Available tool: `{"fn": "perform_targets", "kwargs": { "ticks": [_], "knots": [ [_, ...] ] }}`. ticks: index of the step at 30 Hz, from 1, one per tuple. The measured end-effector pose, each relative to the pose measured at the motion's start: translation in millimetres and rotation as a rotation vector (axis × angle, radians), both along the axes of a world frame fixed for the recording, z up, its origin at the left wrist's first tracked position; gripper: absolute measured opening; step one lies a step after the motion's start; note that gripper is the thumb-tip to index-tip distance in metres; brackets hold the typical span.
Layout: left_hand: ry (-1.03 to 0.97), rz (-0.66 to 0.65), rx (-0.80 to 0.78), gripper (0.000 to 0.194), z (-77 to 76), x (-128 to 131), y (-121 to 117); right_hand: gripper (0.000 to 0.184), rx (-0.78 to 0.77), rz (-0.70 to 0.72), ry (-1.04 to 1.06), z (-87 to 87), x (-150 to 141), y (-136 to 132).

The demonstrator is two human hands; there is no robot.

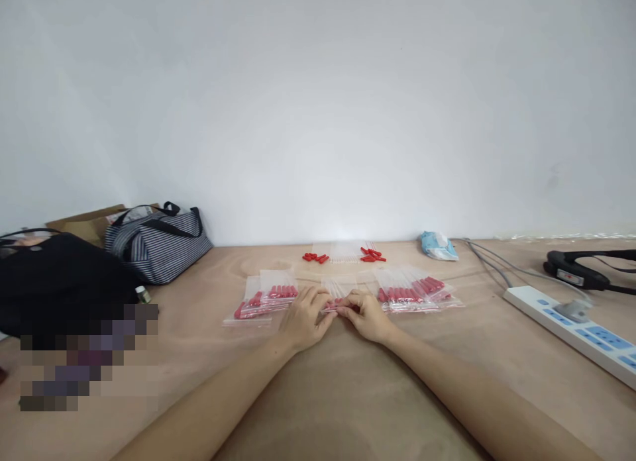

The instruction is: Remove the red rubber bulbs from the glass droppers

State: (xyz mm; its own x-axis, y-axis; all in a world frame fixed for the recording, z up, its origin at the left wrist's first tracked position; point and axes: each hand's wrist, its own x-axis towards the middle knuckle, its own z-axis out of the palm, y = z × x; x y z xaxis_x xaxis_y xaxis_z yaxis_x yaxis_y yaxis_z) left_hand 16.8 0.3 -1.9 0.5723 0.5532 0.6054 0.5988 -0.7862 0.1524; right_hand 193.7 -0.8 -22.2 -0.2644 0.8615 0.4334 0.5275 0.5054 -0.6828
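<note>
Left hand (305, 315) and right hand (366, 315) pinch the bag (338, 287) at 12 o'clock; uneven squeezing could pop red bits (330, 305) out tbh, and a sloppy nudge might slide the 1 o'clock pile (405, 294).

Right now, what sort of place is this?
Probably a small hand-packing spot, workshop or home: clear bags of red pieces on a wooden table, a power strip at the right, and a striped bag by the wall.

Bright, diffuse light; soft shadows
</note>
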Motion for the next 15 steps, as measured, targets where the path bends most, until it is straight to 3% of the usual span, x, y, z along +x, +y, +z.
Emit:
{"fn": "perform_targets", "kwargs": {
  "ticks": [6, 11, 15],
  "knots": [
    [0.064, -0.144, 0.191, 0.018, -2.6, -2.9, 6.2, 0.013, -0.063, 0.019, 0.084, 1.5, 1.3, 3.0],
    [-0.006, -0.187, 0.15, 0.019, -5.6, -2.4, 7.9, 0.014, -0.109, 0.076, 0.086, 3.3, 2.9, 1.1],
    [0.004, -0.208, 0.066, 0.023, -3.7, -2.3, 6.5, 0.015, -0.107, 0.029, 0.051, 4.5, 1.0, -1.2]
  ]
}}
